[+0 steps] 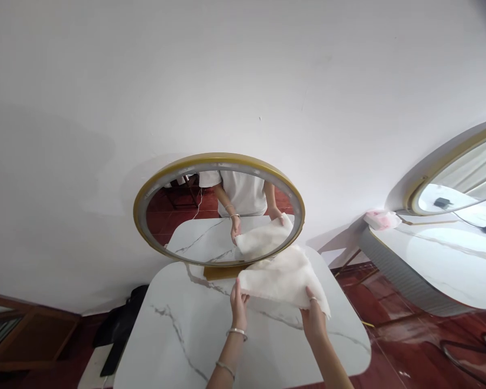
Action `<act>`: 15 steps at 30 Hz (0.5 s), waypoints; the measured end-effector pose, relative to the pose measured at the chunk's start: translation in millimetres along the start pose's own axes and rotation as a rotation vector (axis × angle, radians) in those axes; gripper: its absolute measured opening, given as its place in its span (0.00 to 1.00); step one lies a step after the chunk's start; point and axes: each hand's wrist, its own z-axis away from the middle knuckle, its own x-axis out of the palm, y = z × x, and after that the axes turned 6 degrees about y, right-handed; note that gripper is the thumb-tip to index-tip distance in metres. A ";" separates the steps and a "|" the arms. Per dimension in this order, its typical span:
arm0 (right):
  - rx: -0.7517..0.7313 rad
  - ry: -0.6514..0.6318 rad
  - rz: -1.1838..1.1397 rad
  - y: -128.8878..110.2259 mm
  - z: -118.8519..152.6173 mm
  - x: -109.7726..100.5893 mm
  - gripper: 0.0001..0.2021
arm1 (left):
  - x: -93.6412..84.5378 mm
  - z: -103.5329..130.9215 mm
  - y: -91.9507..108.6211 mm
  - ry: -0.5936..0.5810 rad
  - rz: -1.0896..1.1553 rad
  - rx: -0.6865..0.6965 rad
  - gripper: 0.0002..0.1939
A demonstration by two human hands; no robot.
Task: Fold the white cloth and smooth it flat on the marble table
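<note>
Left hand (238,305): fingers closed on one corner of a white cloth (281,281), before the mirror (219,210). Right hand (314,313): thumb over, fingers beneath, gripping its other end, right of the mirror. Cloth at the mirror's lower right, above the bench (275,351) (contact unclear); long axis sideways, right end slanting away from the mirror.

The tabletop (166,340) offers passage left of the cloth (281,283); beyond — the round mirror (218,209) blocks.
</note>
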 end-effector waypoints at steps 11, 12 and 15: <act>-0.036 0.281 0.102 -5.9 16.2 -76.9 0.32 | -49.7 46.0 21.2 -0.025 -0.072 0.045 0.23; -0.041 0.266 0.133 -8.0 21.6 -82.9 0.35 | -56.6 52.1 21.9 -0.037 -0.081 0.051 0.22; -0.167 0.287 0.191 -15.1 43.9 -96.9 0.43 | -78.8 71.6 26.7 -0.050 -0.109 0.027 0.22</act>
